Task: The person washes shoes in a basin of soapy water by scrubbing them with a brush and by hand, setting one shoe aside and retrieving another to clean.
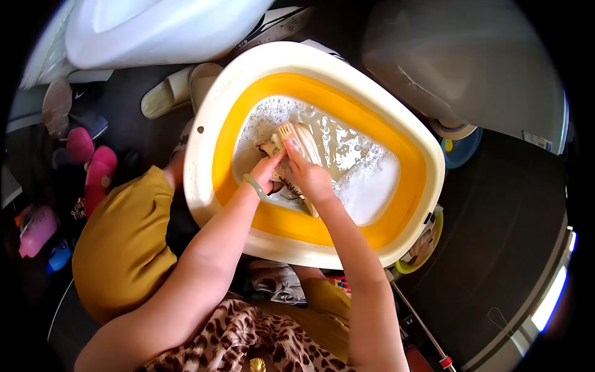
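Note:
A white and yellow basin (207, 170) holds cloudy, sudsy water (338, 146). Inside it, toward the left, is a pale shoe (308, 144) with dark laces, tilted over the water. My left hand (265, 172), with a pale green bangle at the wrist, is closed on the shoe's near left side. Over the shoe, my right hand (308, 175) is closed round a small pale brush (289, 137), its fingers pointing up and left. The brush rests against the shoe; its bristles are hard to make out.
A white ceramic fixture (167, 37) stands at the upper left, beside beige slippers (167, 93). Pink slippers (100, 173) lie left. A grey appliance (471, 68) borders the basin at upper right. Below right are a green-rimmed bucket (437, 239) and a metal pole (421, 322).

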`<state>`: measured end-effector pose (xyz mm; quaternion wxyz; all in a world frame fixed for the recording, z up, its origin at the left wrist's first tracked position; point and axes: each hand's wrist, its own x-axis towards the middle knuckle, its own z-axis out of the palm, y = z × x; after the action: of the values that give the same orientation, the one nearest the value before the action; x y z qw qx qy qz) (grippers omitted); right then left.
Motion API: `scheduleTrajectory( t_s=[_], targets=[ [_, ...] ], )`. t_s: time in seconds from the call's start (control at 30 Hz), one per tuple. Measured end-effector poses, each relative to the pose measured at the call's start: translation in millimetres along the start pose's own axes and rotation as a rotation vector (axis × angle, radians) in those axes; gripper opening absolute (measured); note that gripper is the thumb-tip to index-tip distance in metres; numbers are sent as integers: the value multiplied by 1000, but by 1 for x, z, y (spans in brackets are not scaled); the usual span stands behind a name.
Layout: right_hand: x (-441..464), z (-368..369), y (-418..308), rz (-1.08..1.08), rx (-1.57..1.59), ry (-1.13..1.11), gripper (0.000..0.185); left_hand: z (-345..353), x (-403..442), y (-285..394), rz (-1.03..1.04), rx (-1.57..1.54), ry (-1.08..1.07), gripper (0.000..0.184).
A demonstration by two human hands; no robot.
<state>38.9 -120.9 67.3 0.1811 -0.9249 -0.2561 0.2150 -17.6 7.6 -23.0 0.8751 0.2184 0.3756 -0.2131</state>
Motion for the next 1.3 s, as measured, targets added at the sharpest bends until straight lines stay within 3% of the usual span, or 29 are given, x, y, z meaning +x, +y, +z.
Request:
scheduleTrajectory(
  t_s=[0.03, 0.07, 0.17, 0.23, 0.33, 0.4, 0.5, 0.57, 0.73, 0.83, 0.9, 0.97, 1.03, 1.13, 1.23, 1.3],
  targets=[
    [-5, -6, 5, -15, -21, -10, 41, 11, -7, 10, -63, -18, -36, 53],
    [-28, -12, 20, -54, -66, -45, 42, 23, -17, 13, -40, 93, 99, 57],
    [-120, -20, 72, -143, -120, -82, 50, 16, -7, 1, -5, 73, 125, 60],
    [-130, -25, 71, -187, -147, -83, 51, 16, -12, 0, -4, 47, 107, 65],
    [-89, -20, 54, -118, -135, -94, 50, 13, 0, -11, 58, -18, -67, 65],
    [-30, -13, 29, -61, -148, -57, 47, 34, -18, 1, -62, 117, 296, 60],
    [10, -9, 13, -28, -136, -21, 46, 47, -30, 10, 13, -146, 162, 54],
    [-11, -13, 21, -143, -106, -18, 52, 34, -18, 1, 53, -174, 102, 53],
    [-164, -27, 93, -60, -69, -140, 48, 20, -9, -12, 105, -110, 153, 52],
    [-180, -42, 105, 21, -209, -226, 48, 24, -9, -14, 80, -143, 72, 51],
    [-148, -42, 114, 88, -34, 60, 47, 25, -20, -18, 157, -210, 69, 49],
    [-94, -35, 139, 245, 251, 191, 49, 28, -36, -13, 198, -204, 33, 47],
    [-43, -28, 161, 271, 53, 121, 53, 23, -47, -4, 178, -265, 104, 44],
    [3, -14, 158, 320, 54, 16, 58, 22, -53, 15, 256, -124, 227, 44],
    [-28, 32, 152, 237, 120, 19, 63, 30, -58, 17, 192, -16, 302, 47],
    [-67, 27, 148, 225, 130, -36, 52, 24, -50, 8, 168, -32, 287, 45]
  ],
)
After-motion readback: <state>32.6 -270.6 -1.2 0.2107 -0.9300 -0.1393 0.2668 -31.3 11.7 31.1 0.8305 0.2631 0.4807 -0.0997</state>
